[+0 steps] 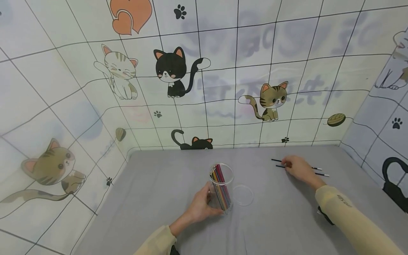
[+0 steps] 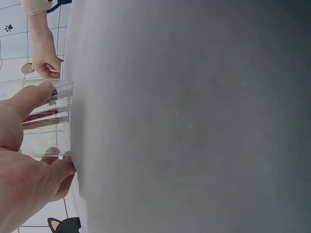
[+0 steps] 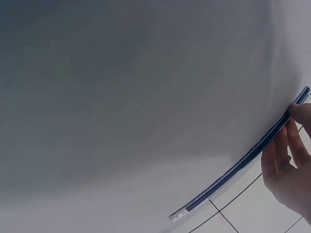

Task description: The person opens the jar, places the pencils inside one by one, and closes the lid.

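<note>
A clear cylindrical jar (image 1: pixel 227 183) holding several coloured pencils (image 1: pixel 220 187) stands slightly tilted on the table. My left hand (image 1: pixel 202 205) grips it low, with the thumb on the near side and the fingers around the left. The left wrist view shows that thumb and fingers on either side of the clear wall. Farther right, two dark pencils with white ends lie roughly parallel beneath my right hand (image 1: pixel 298 168). Seen from the right wrist, its thumb and fingers pinch a dark pencil (image 3: pixel 238 165); the pencils overlap there, so whether it holds both is unclear.
A clear round lid (image 1: pixel 253 195) lies flat just right of the jar. The grey cloth-covered table (image 1: pixel 153 212) runs back to a wall hanging (image 1: pixel 220 106) printed with cats and grid lines, which also closes off both sides.
</note>
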{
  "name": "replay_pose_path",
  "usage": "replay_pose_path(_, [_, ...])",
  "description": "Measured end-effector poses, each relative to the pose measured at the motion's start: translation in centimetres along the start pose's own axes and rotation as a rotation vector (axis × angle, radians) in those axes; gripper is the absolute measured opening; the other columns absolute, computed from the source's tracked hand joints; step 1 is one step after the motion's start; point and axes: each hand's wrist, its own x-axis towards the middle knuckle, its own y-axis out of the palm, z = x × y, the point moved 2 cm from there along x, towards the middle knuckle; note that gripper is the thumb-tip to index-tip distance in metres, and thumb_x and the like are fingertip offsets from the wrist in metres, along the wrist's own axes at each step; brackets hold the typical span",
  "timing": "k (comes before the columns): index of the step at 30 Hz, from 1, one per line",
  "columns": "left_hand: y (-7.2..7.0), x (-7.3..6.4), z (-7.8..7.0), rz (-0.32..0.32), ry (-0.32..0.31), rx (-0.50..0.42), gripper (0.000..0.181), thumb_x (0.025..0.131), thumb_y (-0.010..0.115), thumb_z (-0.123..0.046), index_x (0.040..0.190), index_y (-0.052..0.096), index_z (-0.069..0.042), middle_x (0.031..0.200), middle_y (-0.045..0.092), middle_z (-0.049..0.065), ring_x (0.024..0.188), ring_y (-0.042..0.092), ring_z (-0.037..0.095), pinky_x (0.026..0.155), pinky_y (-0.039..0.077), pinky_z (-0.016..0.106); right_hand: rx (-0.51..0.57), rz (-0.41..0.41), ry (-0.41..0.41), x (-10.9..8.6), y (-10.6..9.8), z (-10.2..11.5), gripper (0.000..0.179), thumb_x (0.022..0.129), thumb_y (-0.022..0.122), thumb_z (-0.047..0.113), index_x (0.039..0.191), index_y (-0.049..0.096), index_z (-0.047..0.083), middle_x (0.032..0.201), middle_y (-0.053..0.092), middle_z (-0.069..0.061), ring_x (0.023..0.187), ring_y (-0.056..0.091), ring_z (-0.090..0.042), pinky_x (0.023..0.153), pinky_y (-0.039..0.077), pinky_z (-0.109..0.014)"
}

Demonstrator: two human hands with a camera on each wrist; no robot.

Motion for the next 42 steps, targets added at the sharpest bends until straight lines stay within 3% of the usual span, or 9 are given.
replay_pose_path(10, [0.1,0.1,-0.1,-0.003,0.016,-0.009,0.095,0.07,0.092,-0.009,0.146,0.037,-0.009,0.136,0.052,0.013,0.13,0.05,0.034,0.105,0.043,0.045,-0.096,0.045,-0.005,0.1,-0.5,0.6,0.014,0.084,0.068,-0.008,0.096,0.071,0.0,0.085,0.063,-0.009,0.075,0.056,-0.024,0.064,0.05,-0.043])
replay_pose_path(18, [0.0,0.1,-0.2,-0.012,0.003,-0.003,0.098,0.069,0.092,-0.008,0.148,0.036,-0.008,0.135,0.053,0.015,0.129,0.05,0.035,0.105,0.043,0.045,-0.059,-0.009,-0.085,0.2,-2.8,2.8,0.016,0.086,0.065,-0.009,0.101,0.069,-0.004,0.082,0.063,-0.007,0.071,0.056,-0.02,0.058,0.048,-0.036])
replay_pose_path(24, [0.0,0.0,-0.3,-0.012,0.014,-0.006,0.1,0.068,0.093,-0.007,0.149,0.035,-0.008,0.135,0.053,0.016,0.128,0.05,0.037,0.104,0.044,0.045,0.073,-0.075,-0.106,0.7,-4.9,5.7,0.017,0.09,0.064,-0.006,0.106,0.066,-0.004,0.086,0.065,-0.01,0.074,0.06,-0.024,0.057,0.049,-0.033])
replay_pose_path(29, [0.1,0.0,0.0,-0.012,0.02,-0.004,0.101,0.068,0.093,-0.008,0.15,0.034,-0.01,0.135,0.053,0.015,0.128,0.051,0.036,0.104,0.044,0.046,0.154,-0.161,-0.172,0.7,-6.8,9.2,0.019,0.091,0.065,-0.005,0.109,0.065,-0.001,0.091,0.066,-0.012,0.08,0.063,-0.03,0.058,0.051,-0.033])
replay_pose_path(35, [0.1,-0.1,0.0,-0.001,0.007,-0.007,0.102,0.069,0.093,-0.009,0.151,0.032,-0.01,0.136,0.052,0.016,0.129,0.049,0.038,0.104,0.044,0.047,0.246,-0.135,-0.196,0.5,-8.3,12.8,0.02,0.095,0.065,0.002,0.115,0.064,0.001,0.097,0.068,-0.012,0.089,0.064,-0.031,0.064,0.052,-0.036])
replay_pose_path(42, [0.1,-0.1,-0.3,-0.002,0.004,0.004,0.101,0.069,0.092,-0.009,0.151,0.032,-0.009,0.136,0.052,0.018,0.129,0.05,0.04,0.103,0.044,0.047,0.332,-0.14,-0.213,0.4,-9.3,15.6,0.02,0.096,0.065,0.004,0.116,0.065,0.003,0.095,0.067,-0.006,0.089,0.063,-0.022,0.07,0.05,-0.032])
